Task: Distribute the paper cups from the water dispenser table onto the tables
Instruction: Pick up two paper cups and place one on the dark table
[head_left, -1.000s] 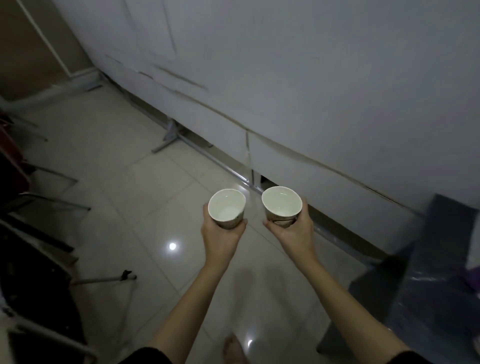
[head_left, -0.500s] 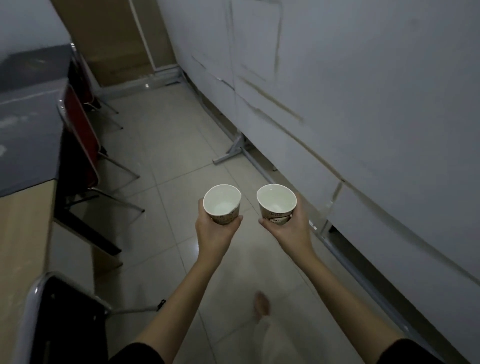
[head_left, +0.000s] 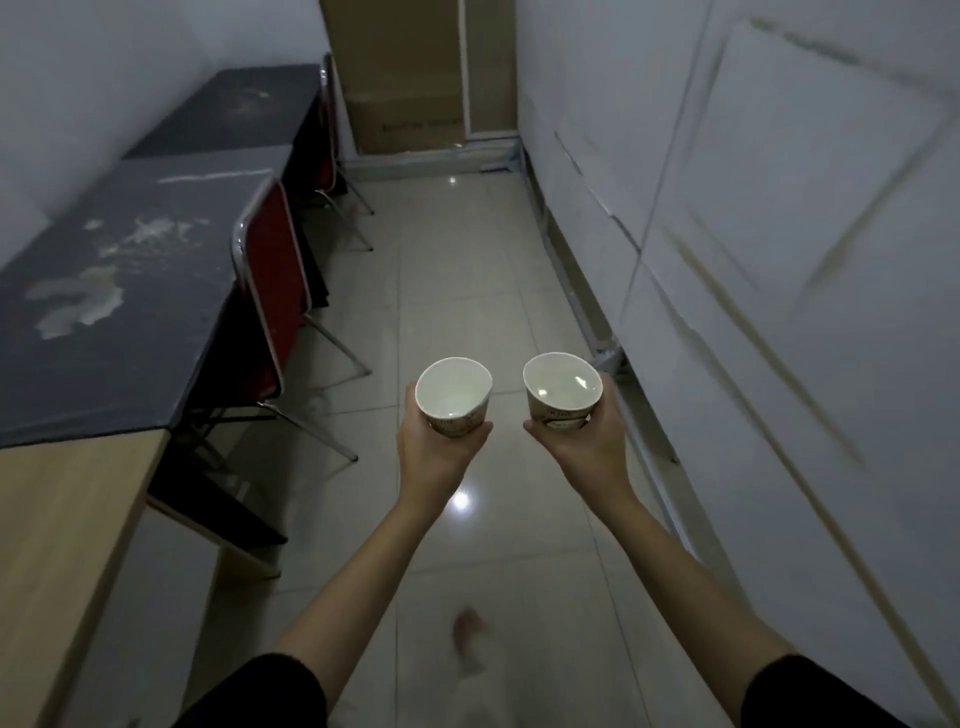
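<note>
I carry two white paper cups with printed sides, held upright at chest height over the tiled floor. My left hand (head_left: 439, 452) grips the left paper cup (head_left: 453, 391) from below and behind. My right hand (head_left: 584, 447) grips the right paper cup (head_left: 562, 387), which tilts slightly towards me. Both cups look empty inside. A row of dark-topped tables (head_left: 109, 312) runs along the left wall, the nearest about an arm's length left of the cups.
Two red chairs (head_left: 275, 291) with metal legs are tucked at the tables. A light wooden surface (head_left: 57, 540) is at the near left. A white panelled wall (head_left: 753, 286) lines the right side. A cardboard box (head_left: 410, 124) stands at the aisle's far end. My foot (head_left: 467, 629) is on the floor.
My view has swung left, from the white wall to looking down the aisle, bringing the tables and chairs into sight. Both hands have kept hold of their cups in front of me.
</note>
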